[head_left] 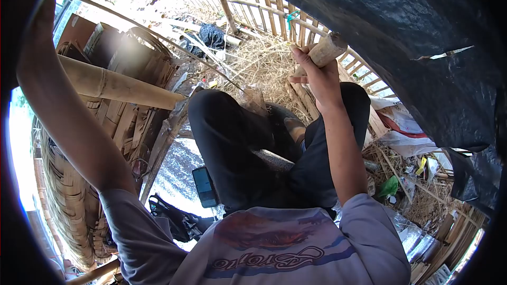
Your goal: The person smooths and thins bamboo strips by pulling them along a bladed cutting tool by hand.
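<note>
My left hand (43,18) is raised at the upper left edge, dark and partly cut off, so its fingers hardly show. From it a long thin bamboo strip (153,32) slants down to the right, its far end close to my knees. My right hand (320,76) is closed around a short, thick wooden cylinder (328,50) above my right knee. The cylinder's blunt, rough end points up and to the right; part of its lower end is hidden by the fingers.
A thick bamboo pole (119,85) juts in from the left above a woven bamboo basket (66,195). Straw (269,60) and scraps lie ahead, beside a slatted bamboo fence (274,13). Black plastic sheeting (401,37) hangs at right. A phone (205,187) rests by my left thigh.
</note>
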Demonstrator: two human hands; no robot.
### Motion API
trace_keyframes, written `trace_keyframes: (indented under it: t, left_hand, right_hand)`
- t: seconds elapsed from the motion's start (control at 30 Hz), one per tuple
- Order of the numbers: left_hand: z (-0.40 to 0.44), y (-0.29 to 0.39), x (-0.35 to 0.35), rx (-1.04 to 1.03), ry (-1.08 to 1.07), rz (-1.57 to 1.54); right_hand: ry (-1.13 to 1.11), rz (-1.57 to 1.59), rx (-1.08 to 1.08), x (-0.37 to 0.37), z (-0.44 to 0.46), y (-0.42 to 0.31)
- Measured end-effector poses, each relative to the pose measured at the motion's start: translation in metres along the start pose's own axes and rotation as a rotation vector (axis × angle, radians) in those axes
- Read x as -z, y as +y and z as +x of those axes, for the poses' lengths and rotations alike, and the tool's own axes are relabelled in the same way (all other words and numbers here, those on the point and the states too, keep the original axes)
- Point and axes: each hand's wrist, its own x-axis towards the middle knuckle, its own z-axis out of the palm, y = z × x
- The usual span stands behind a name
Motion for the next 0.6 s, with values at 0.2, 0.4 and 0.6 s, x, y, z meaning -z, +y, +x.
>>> trace_keyframes:
  t: [0.2,0.4,0.6]
  left_hand:
    - [-0.038,-0.041,0.002,0.048,0.174,-0.174]
    - [-0.110,-0.084,-0.067,0.290,0.493,-0.104]
    - [-0.188,-0.146,-0.096,0.353,0.329,-0.146]
  right_hand:
    - [-0.008,-0.023,-0.036,-0.005,0.000,0.001]
    - [-0.058,-0.044,-0.053,-0.008,0.001,0.006]
    - [-0.063,-0.062,-0.073,-0.012,0.003,0.011]
